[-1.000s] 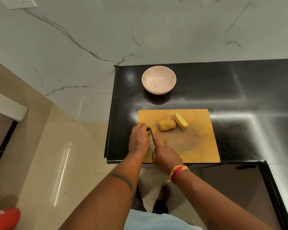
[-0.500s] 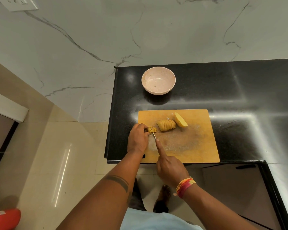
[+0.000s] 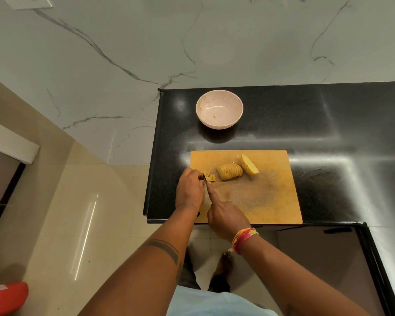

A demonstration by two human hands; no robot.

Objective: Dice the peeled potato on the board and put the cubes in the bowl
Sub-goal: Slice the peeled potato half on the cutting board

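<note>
On the wooden cutting board [image 3: 271, 201] lies a sliced potato half [image 3: 229, 171], its slices still stacked together. An uncut potato half [image 3: 249, 164] leans beside it on the right. At the board's left edge my left hand [image 3: 189, 190] pinches a small stack of potato slices [image 3: 210, 177]. My right hand [image 3: 226, 215] grips a knife [image 3: 206, 180] with the forefinger stretched along the blade; the tip sits at those slices and the handle is hidden in my palm. The pale pink bowl [image 3: 219, 100] stands beyond the board with nothing in it.
The board lies on a black counter [image 3: 328, 124] whose left edge drops to a tiled floor. A marble wall rises behind the bowl. A red object [image 3: 5, 297] sits on the floor at the lower left. My feet show below the counter's front edge.
My right hand drew the knife back toward me, then pushed it forward again to the small stack. My left hand stayed on the slices. The other potato pieces did not move.
</note>
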